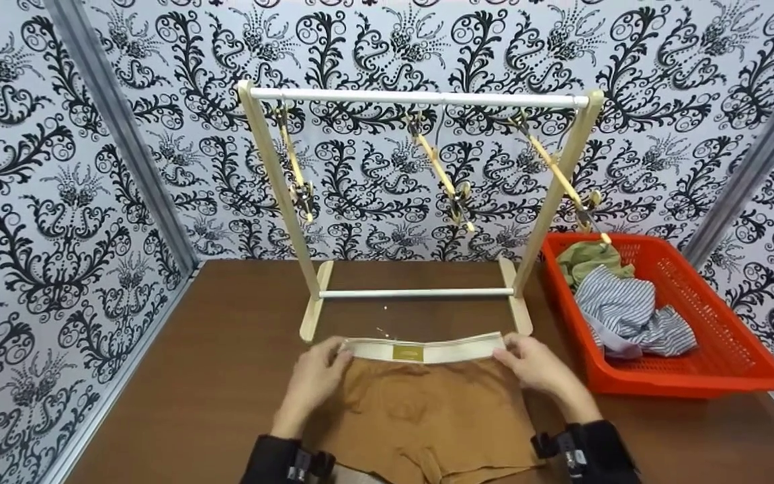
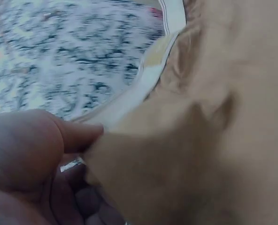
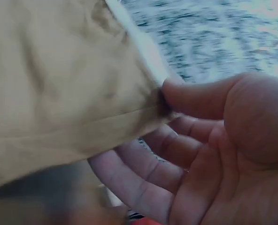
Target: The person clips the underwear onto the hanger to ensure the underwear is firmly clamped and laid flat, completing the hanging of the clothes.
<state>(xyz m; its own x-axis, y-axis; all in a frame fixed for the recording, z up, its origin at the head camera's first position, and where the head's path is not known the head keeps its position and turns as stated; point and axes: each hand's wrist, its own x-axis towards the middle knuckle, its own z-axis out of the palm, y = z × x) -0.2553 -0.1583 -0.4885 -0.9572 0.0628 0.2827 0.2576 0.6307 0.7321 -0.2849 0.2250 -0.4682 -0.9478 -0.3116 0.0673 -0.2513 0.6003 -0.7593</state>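
Your left hand (image 1: 316, 376) and right hand (image 1: 538, 366) each pinch a waistband (image 1: 461, 351) end of the brown shorts (image 1: 420, 407) (label (image 1: 408, 353) visible), seemingly to hold the fabric spread.

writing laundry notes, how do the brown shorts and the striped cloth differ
The brown shorts are plain with a white waistband; the striped cloth is pale with dark stripes. The shorts are spread out, while the striped cloth lies bunched. The left hand and right hand pinch the shorts' waistband corners; the striped cloth sits untouched in the red basket. Both are soft fabric.
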